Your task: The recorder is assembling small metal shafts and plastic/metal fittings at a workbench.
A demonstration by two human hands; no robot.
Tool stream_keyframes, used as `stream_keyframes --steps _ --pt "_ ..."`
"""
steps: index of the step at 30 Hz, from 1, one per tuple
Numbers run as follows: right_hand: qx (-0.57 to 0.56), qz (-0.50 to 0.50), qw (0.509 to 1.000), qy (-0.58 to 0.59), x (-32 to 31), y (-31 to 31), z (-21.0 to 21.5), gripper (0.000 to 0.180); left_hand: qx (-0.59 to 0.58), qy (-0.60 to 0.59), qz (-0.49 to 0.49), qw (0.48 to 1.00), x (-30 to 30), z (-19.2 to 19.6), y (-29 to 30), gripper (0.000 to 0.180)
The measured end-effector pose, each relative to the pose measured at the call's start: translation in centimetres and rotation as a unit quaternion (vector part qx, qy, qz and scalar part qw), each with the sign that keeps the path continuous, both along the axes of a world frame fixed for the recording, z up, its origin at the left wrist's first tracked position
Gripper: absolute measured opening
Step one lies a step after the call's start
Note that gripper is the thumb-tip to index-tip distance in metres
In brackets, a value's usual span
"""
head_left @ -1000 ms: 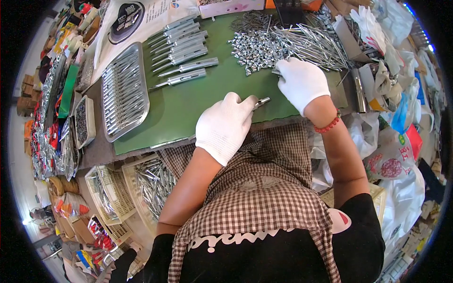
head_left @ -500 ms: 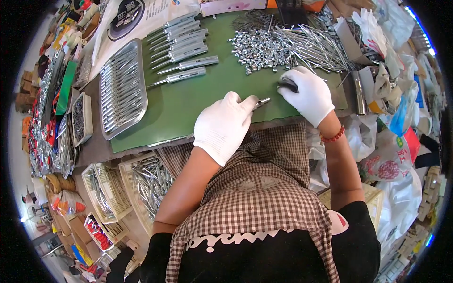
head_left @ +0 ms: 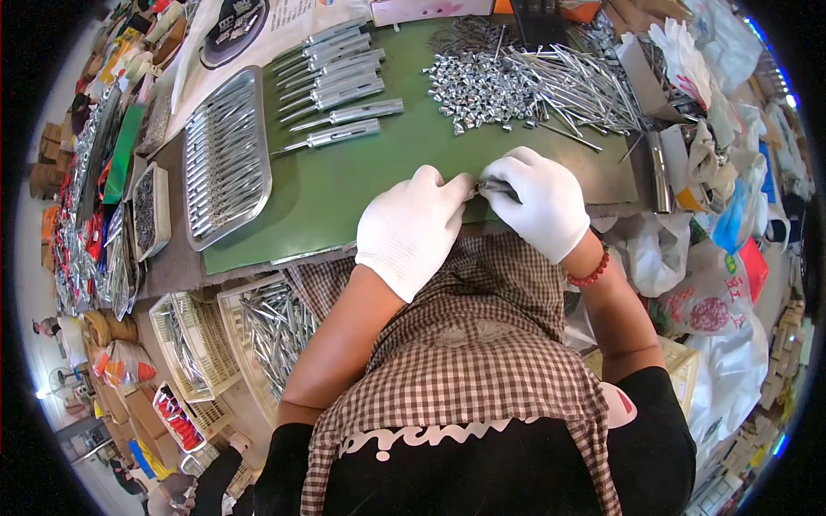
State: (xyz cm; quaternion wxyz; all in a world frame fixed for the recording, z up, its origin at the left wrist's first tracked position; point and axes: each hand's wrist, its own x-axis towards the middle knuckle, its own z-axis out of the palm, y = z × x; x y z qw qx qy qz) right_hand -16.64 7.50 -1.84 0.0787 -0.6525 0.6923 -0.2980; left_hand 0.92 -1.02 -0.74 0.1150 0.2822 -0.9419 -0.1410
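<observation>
My left hand, in a white knit glove, is closed round a short metal tube in front of my apron. Only the end of the tube shows past the fingertips. My right hand, gloved the same way, meets that end with thumb and fingers pinched together. Something small and dark lies within its grip, too hidden to name. Beyond my hands are a heap of small silver metal caps and a pile of thin metal rods. Slotted metal handles with slim pointed shafts lie in a row at left.
A metal tray full of similar pointed tools stands on the left of the green work surface. A long box of small dark parts sits farther left. At the right edge stands a metal cylinder. Below are plastic baskets of metal pieces.
My right hand has come left and nearer, from beside the metal caps to the end of the tube. My left hand has stayed almost in place, still holding the tube.
</observation>
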Motion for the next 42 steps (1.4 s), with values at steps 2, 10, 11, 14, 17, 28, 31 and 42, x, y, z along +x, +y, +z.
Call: stream_keyframes --steps 2,10,11,14,17,28,31,42 --pt "0.004 -0.003 1.000 -0.011 0.1 -0.1 -0.1 0.012 0.000 -0.002 -0.001 1.000 0.0 0.0 0.0 0.020" --pt "0.071 -0.008 0.994 -0.078 0.0 -0.5 0.7 0.015 0.003 -0.006 -0.008 1.000 0.2 -0.1 0.0 0.023" --pt "0.072 -0.008 0.994 -0.078 0.0 -0.4 0.6 0.015 -0.002 0.001 -0.014 1.000 0.2 -0.1 0.0 0.023" --pt "0.071 -0.023 0.996 -0.054 0.2 0.0 0.3 0.016 -0.016 -0.002 -0.020 1.000 0.1 -0.2 0.0 0.024" --pt "0.050 -0.037 0.998 -0.006 0.3 -0.1 0.6 0.016 -0.021 -0.021 -0.016 0.999 0.0 -0.1 0.0 0.024" --pt "-0.173 0.045 0.593 -0.785 2.1 -4.3 -1.2 0.045 -0.005 -0.056 -0.009 0.998 -0.3 0.5 0.1 0.020" --pt "-0.158 0.012 0.671 -0.725 3.1 -4.3 -1.1 0.043 -0.021 -0.016 -0.028 0.999 -0.3 0.1 0.0 0.017" --pt "-0.231 -0.001 0.610 -0.758 1.8 -3.7 -2.1 0.048 0.007 -0.058 -0.060 0.997 -1.6 0.7 -1.9 0.018"
